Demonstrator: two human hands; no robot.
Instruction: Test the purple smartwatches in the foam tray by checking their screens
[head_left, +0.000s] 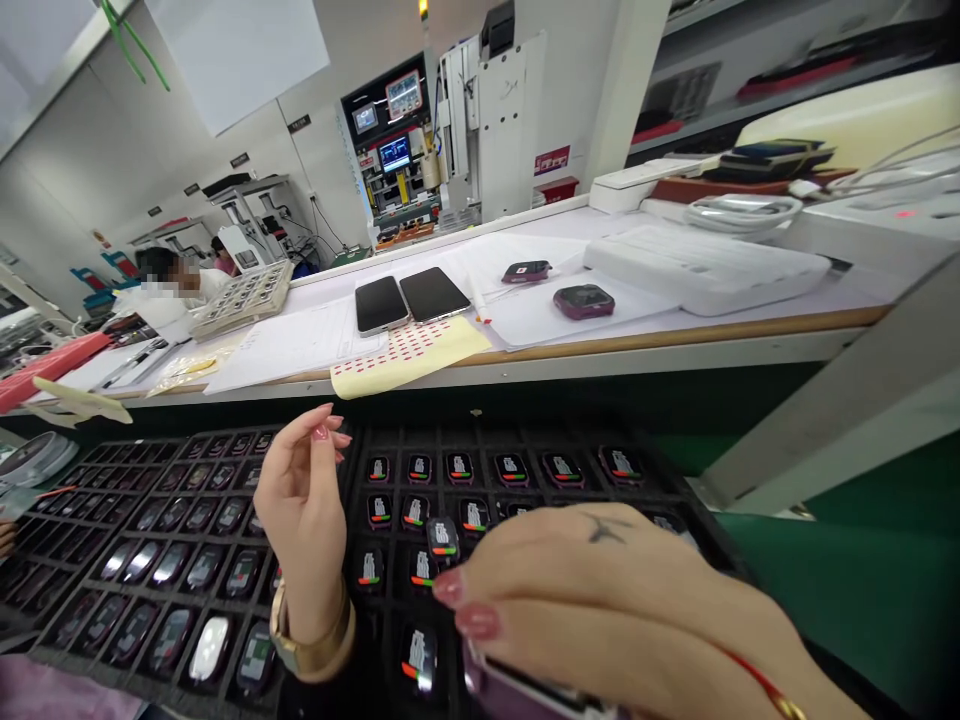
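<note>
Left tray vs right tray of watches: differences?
Screens in the left tray are dark, showing only glare; those in the right tray are lit, a white figure over a red-green bar. The left hand is raised at the left tray's edge; the right hand lies across the right tray, hiding some pockets. Both are black gridded trays.

White workbench (855,295), pale walls (90,130) and machines (420,150) under bright light.

— What lies lowest in the frame?
— Left tray (150,560) and right tray (525,440) side by side, watches (459,467) in their cells.
— And the hands?
— Left hand (304,510) over the seam, right hand (600,590) over the right tray.
— Behind?
— The bench (675,340): phones (409,300) at centre, sticker sheet (409,358) before them, loose watches (583,300) to their right.
</note>
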